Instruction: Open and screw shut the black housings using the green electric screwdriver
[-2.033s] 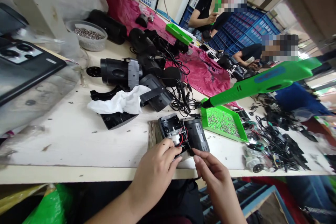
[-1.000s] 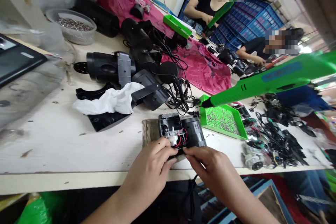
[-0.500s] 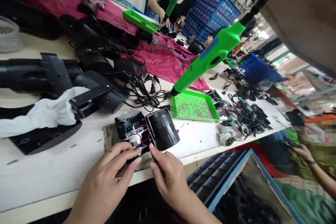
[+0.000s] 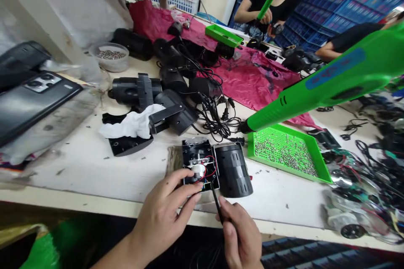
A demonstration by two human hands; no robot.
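On the white table, we have the open black housing directly before us. Our left hand grasps its near-left part; our right hand pinches a black cord running into its near edge. We do well to steady the housing, ease the cord gently and leave the red wires slack. Right of the housing, a green tray holds scattered screws; well beyond the housing, leftward, a translucent tub holds small metal pieces.

Left hand on open black plastic housing, right hand holding thin black cord, shallow green plastic tray nearby.
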